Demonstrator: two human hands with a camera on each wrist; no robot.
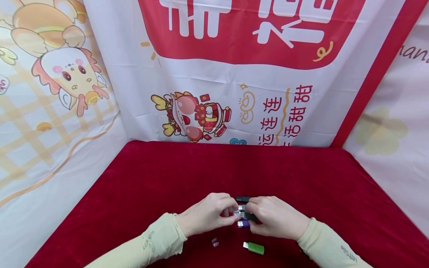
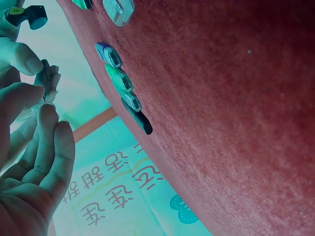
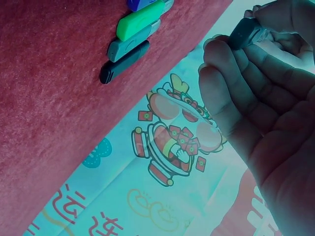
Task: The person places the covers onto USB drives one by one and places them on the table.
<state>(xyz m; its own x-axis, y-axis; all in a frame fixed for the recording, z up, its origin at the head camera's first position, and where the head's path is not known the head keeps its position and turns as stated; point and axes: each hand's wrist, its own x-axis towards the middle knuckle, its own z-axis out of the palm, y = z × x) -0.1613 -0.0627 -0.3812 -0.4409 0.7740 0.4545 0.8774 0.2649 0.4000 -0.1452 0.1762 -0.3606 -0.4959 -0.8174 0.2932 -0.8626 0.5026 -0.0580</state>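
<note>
My right hand (image 1: 276, 217) grips a black USB flash drive (image 1: 249, 216), its plug end pointing left. At that end, my left hand (image 1: 212, 212) pinches a small clear cap (image 1: 236, 213) between thumb and fingertips. The right wrist view shows the dark body of the drive (image 3: 244, 34) between the right thumb and fingers. Beneath the hands lies a row of capped drives: purple (image 3: 140, 4), green (image 3: 142, 20), grey (image 3: 133, 42) and black (image 3: 125, 61). In the head view the hands partly hide this row.
Nearer the front lies a green flash drive (image 1: 253, 248) with its metal plug bare. A loose clear cap (image 1: 215, 242) is to its left. All rest on a red cloth-covered table (image 1: 167, 171), with printed white curtains (image 1: 134, 93) around its back and sides.
</note>
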